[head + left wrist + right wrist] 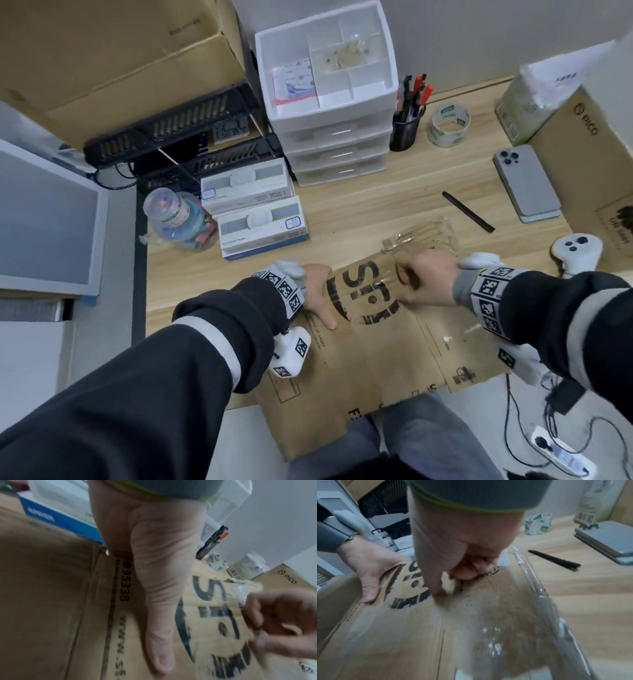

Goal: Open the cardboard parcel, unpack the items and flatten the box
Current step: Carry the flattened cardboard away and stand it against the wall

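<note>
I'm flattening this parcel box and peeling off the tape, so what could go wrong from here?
1. The flattened cardboard box overhangs the desk edge toward your lap; only the left hand presses it, so a hard tug may slide it off.
2. The right hand pinches clear tape that could tear short or rip the cardboard.
3. A jerk might sweep the black pen or smartphone nearby.

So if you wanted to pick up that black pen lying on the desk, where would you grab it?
Probably pinch the black pen at mid-shaft, from above. It lies flat and slanted on the wooden desk with bare wood on both long sides, so fingers should fit across its narrow width.
</note>
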Demonstrator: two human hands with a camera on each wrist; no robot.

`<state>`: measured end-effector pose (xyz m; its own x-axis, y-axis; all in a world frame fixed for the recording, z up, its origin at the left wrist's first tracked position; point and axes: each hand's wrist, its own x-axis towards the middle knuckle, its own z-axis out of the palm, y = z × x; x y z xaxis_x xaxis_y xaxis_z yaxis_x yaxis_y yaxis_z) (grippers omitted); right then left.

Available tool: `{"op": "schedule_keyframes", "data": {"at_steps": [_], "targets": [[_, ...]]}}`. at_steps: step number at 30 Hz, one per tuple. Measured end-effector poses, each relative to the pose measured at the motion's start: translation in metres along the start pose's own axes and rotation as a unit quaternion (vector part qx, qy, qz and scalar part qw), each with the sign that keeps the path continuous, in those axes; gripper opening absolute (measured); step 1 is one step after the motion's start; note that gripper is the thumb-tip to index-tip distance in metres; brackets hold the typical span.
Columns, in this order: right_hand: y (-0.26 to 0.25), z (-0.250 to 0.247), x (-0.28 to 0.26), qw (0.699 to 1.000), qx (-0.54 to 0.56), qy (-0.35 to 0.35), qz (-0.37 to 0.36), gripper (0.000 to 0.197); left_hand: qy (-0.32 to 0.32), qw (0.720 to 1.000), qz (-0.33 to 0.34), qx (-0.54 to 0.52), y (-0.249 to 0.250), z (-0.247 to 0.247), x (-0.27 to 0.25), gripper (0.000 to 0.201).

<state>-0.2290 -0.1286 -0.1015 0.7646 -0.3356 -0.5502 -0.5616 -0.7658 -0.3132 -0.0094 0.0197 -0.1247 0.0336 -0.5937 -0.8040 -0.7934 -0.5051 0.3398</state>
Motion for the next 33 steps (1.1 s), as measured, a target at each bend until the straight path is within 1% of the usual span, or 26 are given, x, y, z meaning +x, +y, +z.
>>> {"op": "schedule_keyframes", "data": {"at_steps": [1,3,5,6,7,8,9,11,13,14,16,17,19,20,21,23,25,27,29,31,32,33], "targets": [[-0.011,-0.015,-0.001,0.999,-0.003,0.027,-0.029,0.031,0.001,1.0,0.005,-0.01,-0.003,-0.001,-0.008,0.073],[-0.04,-0.044,0.003,0.992,-0.032,0.078,-0.093,0.039,0.024,0.999,0.007,-0.02,-0.013,-0.005,-0.031,0.073],[-0.061,-0.062,0.013,0.978,-0.093,0.115,-0.148,0.058,0.055,0.998,0.016,-0.027,-0.02,-0.013,-0.042,0.081],[-0.082,-0.069,0.019,0.964,-0.149,0.128,-0.178,0.069,0.087,0.996,0.014,-0.033,-0.029,-0.016,-0.059,0.084],[-0.098,-0.074,0.025,0.952,-0.194,0.135,-0.194,0.079,0.106,0.993,0.008,-0.043,-0.039,-0.017,-0.072,0.084],[-0.108,-0.08,0.031,0.945,-0.222,0.133,-0.199,0.086,0.115,0.992,0.01,-0.047,-0.039,-0.023,-0.08,0.081],[-0.12,-0.088,0.034,0.94,-0.244,0.127,-0.201,0.089,0.121,0.991,0.01,-0.048,-0.04,-0.029,-0.092,0.075],[-0.158,-0.099,0.039,0.929,-0.288,0.096,-0.212,0.086,0.131,0.989,-0.015,-0.058,-0.054,-0.034,-0.129,0.061],[-0.202,-0.113,0.042,0.919,-0.321,0.052,-0.222,0.081,0.149,0.986,-0.035,-0.067,-0.071,-0.037,-0.167,0.057],[-0.226,-0.119,0.042,0.918,-0.32,0.028,-0.234,0.077,0.153,0.985,-0.049,-0.063,-0.079,-0.037,-0.189,0.052],[-0.263,-0.126,0.042,0.918,-0.302,-0.056,-0.251,0.066,0.147,0.985,-0.07,-0.051,-0.092,-0.034,-0.226,0.043],[-0.281,-0.127,0.043,0.91,-0.307,-0.099,-0.26,0.062,0.144,0.985,-0.082,-0.05,-0.096,-0.03,-0.244,0.041],[-0.301,-0.126,0.045,0.9,-0.307,-0.158,-0.267,0.062,0.12,0.986,-0.104,-0.053,-0.102,-0.025,-0.267,0.033],[-0.315,-0.124,0.045,0.89,-0.31,-0.171,-0.286,0.065,0.115,0.984,-0.118,-0.061,-0.109,-0.016,-0.282,0.033],[-0.327,-0.121,0.044,0.883,-0.313,-0.175,-0.302,0.068,0.109,0.983,-0.128,-0.071,-0.117,-0.005,-0.294,0.04],[-0.358,-0.108,0.041,0.868,-0.314,-0.18,-0.341,0.066,0.114,0.975,-0.156,-0.105,-0.128,0.022,-0.328,0.051],[-0.385,-0.089,0.035,0.861,-0.295,-0.19,-0.369,0.063,0.109,0.971,-0.17,-0.129,-0.139,0.05,-0.354,0.055],[-0.418,-0.07,0.021,0.848,-0.291,-0.176,-0.406,0.061,0.113,0.96,-0.201,-0.156,-0.151,0.083,-0.383,0.056],[-0.457,-0.053,0.004,0.819,-0.311,-0.146,-0.46,0.057,0.134,0.943,-0.243,-0.185,-0.161,0.116,-0.416,0.054],[-0.481,-0.042,-0.006,0.807,-0.312,-0.128,-0.485,0.058,0.14,0.931,-0.279,-0.186,-0.167,0.135,-0.439,0.052],[-0.503,-0.03,-0.014,0.792,-0.32,-0.123,-0.505,0.059,0.151,0.918,-0.307,-0.201,-0.17,0.154,-0.456,0.05],[-0.515,-0.024,-0.02,0.785,-0.321,-0.118,-0.517,0.06,0.161,0.908,-0.326,-0.207,-0.171,0.164,-0.466,0.049]]}}
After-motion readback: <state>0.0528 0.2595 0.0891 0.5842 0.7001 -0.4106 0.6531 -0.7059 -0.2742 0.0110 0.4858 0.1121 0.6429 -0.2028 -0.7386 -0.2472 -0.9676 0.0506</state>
